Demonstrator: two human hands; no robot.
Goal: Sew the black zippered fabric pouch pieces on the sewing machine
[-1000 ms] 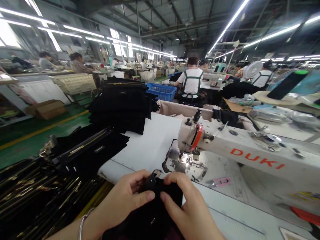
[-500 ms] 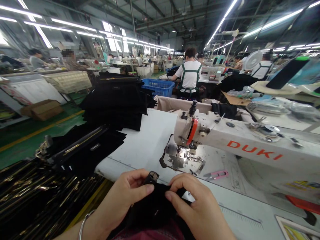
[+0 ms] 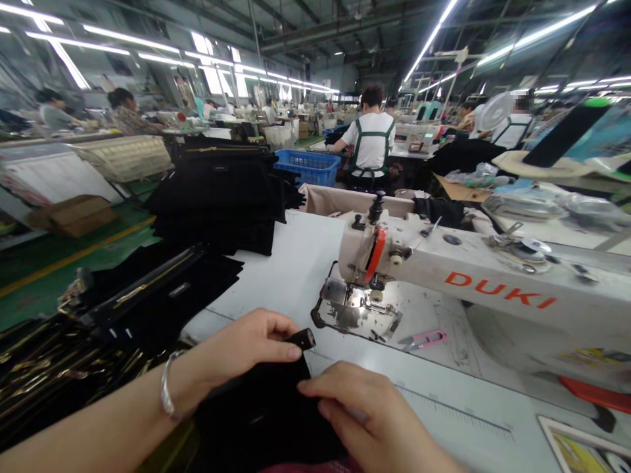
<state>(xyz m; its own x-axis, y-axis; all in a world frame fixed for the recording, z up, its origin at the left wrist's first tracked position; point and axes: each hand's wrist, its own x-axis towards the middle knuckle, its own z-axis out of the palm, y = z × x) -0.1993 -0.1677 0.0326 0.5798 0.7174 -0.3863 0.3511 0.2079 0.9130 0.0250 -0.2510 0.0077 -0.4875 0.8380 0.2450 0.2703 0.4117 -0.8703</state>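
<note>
My left hand (image 3: 246, 348) is closed on the top edge of a piece of black fabric (image 3: 261, 420), with a small black tab (image 3: 302, 339) poking out past its fingertips. A silver bracelet circles that wrist. My right hand (image 3: 365, 420) lies on the right side of the same fabric, its fingers curled and pinching the edge. Both hands are at the near edge of the white sewing table (image 3: 296, 263). Just beyond them stands the white DUKI sewing machine (image 3: 493, 289), with its presser foot and needle plate (image 3: 357, 309).
Pink thread snips (image 3: 424, 339) lie right of the needle plate. Stacks of black garments (image 3: 221, 190) with gold zips cover the left side. A blue crate (image 3: 310, 167) and a person in a white shirt with green straps (image 3: 372, 148) are beyond the table.
Both hands have drawn the black fabric down and toward me. My left hand has shifted left, my right hand has dropped lower. The view has swung slightly to the right.
</note>
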